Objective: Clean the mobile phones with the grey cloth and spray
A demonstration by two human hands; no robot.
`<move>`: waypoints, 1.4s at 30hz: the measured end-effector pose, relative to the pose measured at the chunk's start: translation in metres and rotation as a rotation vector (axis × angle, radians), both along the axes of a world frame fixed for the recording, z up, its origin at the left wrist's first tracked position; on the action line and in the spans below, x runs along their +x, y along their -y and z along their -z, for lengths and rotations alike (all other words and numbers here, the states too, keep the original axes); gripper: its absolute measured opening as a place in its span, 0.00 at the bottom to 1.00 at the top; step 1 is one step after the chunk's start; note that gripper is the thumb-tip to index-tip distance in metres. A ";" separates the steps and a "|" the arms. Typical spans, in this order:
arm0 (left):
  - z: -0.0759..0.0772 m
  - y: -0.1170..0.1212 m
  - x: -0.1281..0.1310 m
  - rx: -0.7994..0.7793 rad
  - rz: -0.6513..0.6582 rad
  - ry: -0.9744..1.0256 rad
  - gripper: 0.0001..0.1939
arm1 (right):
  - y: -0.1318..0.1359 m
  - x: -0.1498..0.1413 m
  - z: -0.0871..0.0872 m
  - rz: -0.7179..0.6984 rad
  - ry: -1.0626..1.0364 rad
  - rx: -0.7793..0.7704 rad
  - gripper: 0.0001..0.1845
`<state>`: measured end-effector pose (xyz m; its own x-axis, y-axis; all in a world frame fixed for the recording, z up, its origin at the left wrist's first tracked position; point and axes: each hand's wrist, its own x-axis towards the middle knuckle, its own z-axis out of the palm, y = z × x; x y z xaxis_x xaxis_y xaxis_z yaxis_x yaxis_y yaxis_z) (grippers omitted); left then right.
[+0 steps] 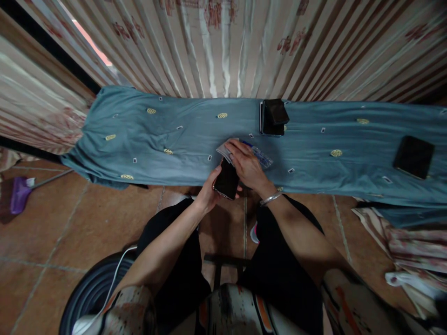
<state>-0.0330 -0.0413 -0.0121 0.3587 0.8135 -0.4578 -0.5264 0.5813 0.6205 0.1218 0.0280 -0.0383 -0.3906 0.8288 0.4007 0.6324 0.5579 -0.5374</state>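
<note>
My left hand is wrapped round a black smartphone, its dark face turned up, over the near edge of the cloth-covered bench. A pale grey cloth is pressed under the fingers of my right hand, against the phone's far end. Just beyond the right hand lies a clear plastic packet with blue markings, partly hidden by that hand. Further back sits a small stack of dark, flat phone-like devices, the top one askew.
A teal patterned cloth covers the long bench. Towards its right end lies a black flat case or tablet. Pleated curtains hang behind. A purple broom is on the tiled floor at left, and a coiled black object with a white cable stands near my legs.
</note>
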 end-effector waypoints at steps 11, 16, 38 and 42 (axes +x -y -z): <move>-0.005 -0.002 -0.003 0.041 -0.046 0.010 0.28 | -0.011 0.004 0.015 0.086 -0.082 -0.023 0.25; -0.007 -0.003 -0.003 0.057 -0.073 0.009 0.27 | -0.013 0.000 0.021 0.126 -0.117 -0.025 0.25; 0.000 -0.020 -0.006 -0.053 -0.398 0.005 0.17 | 0.012 -0.030 0.018 0.128 -0.113 -0.014 0.23; 0.002 -0.025 -0.007 -0.023 -0.431 0.033 0.14 | 0.021 -0.033 0.015 0.067 -0.051 -0.036 0.25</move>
<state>-0.0404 -0.0166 -0.0143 0.0036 0.8819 -0.4714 -0.7434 0.3176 0.5886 0.0890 0.0070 -0.0530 -0.3137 0.8666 0.3880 0.6387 0.4950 -0.5891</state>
